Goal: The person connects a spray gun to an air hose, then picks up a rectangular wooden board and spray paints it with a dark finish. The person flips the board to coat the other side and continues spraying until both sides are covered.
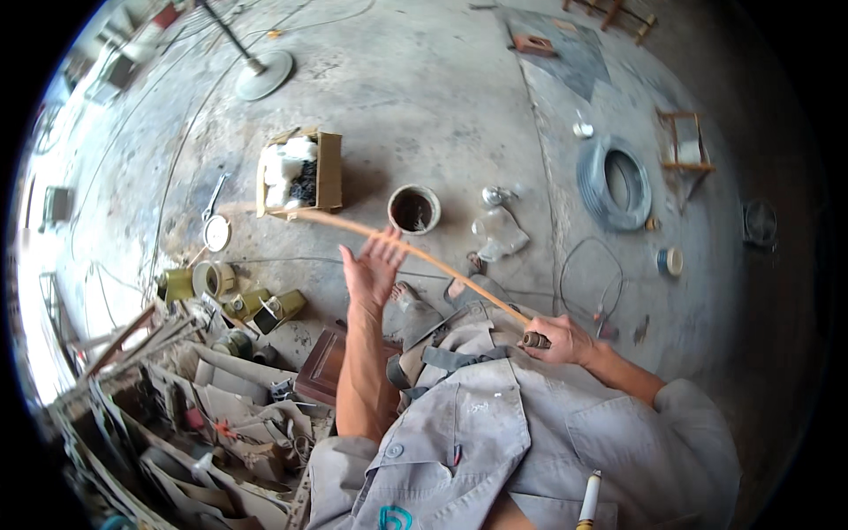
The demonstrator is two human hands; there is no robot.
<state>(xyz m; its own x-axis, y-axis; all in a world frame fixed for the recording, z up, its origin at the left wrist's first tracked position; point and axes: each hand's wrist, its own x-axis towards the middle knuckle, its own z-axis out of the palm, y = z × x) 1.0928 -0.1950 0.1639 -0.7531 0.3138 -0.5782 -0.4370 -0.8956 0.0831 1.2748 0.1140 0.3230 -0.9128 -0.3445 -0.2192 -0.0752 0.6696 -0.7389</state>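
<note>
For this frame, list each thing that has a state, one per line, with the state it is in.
Left hand: open, fingers spread, against the strip.
Right hand: closed on the strip's dark end.
Thin cane strip: bent in a long arc between the hands.
Cardboard box: open, packed with white and dark items.
Round can: upright, lidless.
Wire coil: lying flat.

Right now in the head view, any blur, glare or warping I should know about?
Head view: the far end of the thin rod smears into motion blur, while the right hand gripping its near end is sharp; the left hand is slightly soft. The left rim is blown out by daylight. Fisheye bends the floor seam; corners black.
</note>
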